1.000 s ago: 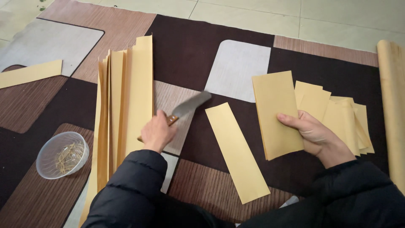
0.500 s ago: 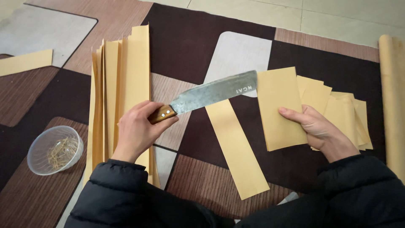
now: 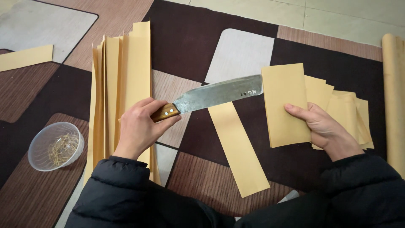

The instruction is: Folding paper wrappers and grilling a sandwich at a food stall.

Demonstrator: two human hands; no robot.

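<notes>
My left hand (image 3: 141, 126) grips the wooden handle of a large cleaver-like knife (image 3: 217, 93), its wide steel blade pointing right and held level above the patterned rug. The blade tip reaches the left edge of a folded tan paper piece (image 3: 284, 103), which my right hand (image 3: 322, 126) holds by its right side. Under that hand lies a fanned pile of similar tan paper pieces (image 3: 350, 112). A long tan paper strip (image 3: 236, 145) lies flat on the rug below the blade.
A stack of long tan paper strips (image 3: 122, 80) lies left of my left hand. A clear plastic bowl (image 3: 55, 145) with thin yellowish bits sits at lower left. One loose strip (image 3: 25, 57) lies far left, a paper roll (image 3: 394, 93) along the right edge.
My left hand has lifted the knife off the rug and swung its blade rightwards up to the edge of the folded paper. My right hand has kept hold of the paper.
</notes>
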